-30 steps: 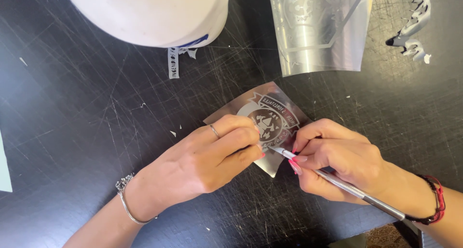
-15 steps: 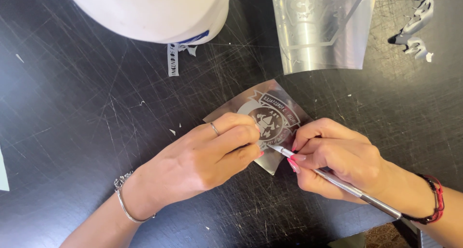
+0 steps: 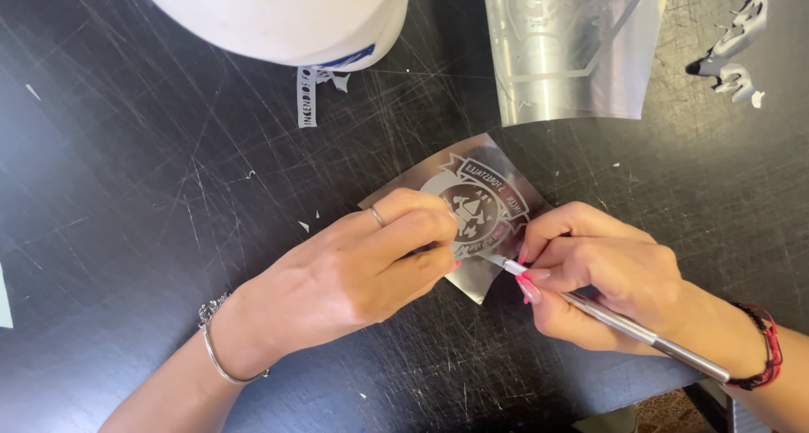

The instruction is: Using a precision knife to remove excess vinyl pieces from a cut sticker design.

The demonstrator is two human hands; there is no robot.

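The left hand (image 3: 354,273) presses its fingertips flat on the small silver vinyl decal (image 3: 472,205) so it cannot slide on the scratched black desk (image 3: 126,189); its grip is open, holding nothing. The right hand (image 3: 598,269) pinches a slim metal weeding tool (image 3: 624,328) like a pen, tip at the emblem's lower edge

left hand (image 3: 354,273) pins silver decal sheet (image 3: 472,199) | right hand (image 3: 602,273) grips metal weeding tool (image 3: 624,328) | scratched black table (image 3: 152,189)
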